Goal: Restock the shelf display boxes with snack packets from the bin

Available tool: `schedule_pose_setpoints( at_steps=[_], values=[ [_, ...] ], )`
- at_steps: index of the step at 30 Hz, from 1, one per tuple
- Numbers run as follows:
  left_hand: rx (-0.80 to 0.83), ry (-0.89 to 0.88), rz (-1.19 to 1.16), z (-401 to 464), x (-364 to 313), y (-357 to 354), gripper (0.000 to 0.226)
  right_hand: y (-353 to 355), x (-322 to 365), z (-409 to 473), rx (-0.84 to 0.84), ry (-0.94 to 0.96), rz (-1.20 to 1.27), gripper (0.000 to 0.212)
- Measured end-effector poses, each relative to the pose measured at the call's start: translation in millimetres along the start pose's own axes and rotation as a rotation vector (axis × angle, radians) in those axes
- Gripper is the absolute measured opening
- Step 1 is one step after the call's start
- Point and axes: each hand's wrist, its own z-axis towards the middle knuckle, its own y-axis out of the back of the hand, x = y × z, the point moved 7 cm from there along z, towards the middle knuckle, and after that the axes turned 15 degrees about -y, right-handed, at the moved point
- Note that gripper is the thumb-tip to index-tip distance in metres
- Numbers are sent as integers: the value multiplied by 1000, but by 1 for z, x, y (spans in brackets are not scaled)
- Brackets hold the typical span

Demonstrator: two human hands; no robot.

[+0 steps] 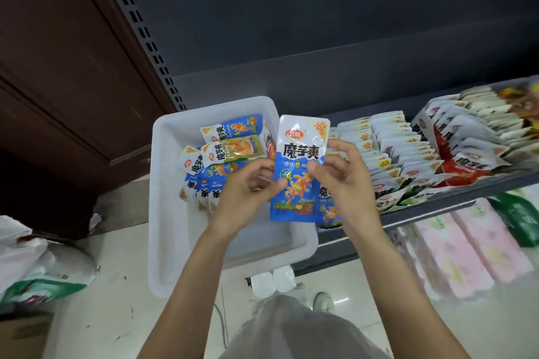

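A blue and white snack packet is held upright over the right rim of the white plastic bin. My left hand pinches its left edge, and my right hand pinches its right edge. Several more blue and green packets lie in the far half of the bin. On the grey shelf to the right, display boxes hold rows of upright white packets and red and white packets.
A slotted shelf upright and a brown wooden cabinet stand to the left. Bags lie on the floor at the left. Pink packs fill the space under the shelf. My knee and shoe are below.
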Motion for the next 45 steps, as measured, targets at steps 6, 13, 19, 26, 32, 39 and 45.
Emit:
schedule_pose_setpoints(
  at_steps=[6, 13, 19, 26, 32, 39, 45],
  values=[
    [47, -36, 66, 6, -4, -45, 20, 43, 11, -17, -11, 95, -352, 24],
    [160, -125, 601, 0, 12, -86, 20, 86, -10, -21, -341, 393, -1038, 25],
    [184, -145, 828, 2, 21, -70, 24, 67, -20, -19, -409, 512, -1199, 28],
    [151, -215, 839, 4, 17, -61, 27, 63, -50, -14, -491, 528, -1333, 39],
    [252, -239, 881, 8, 21, -68, 27, 70, -63, -15, -573, 463, -1354, 36],
    [323, -187, 1021, 17, 36, -70, 34, 60, -64, -6, -610, 364, -1477, 49],
    [136, -309, 854, 14, 14, -63, 20, 54, -38, -36, -637, 433, -1255, 57]
  ],
)
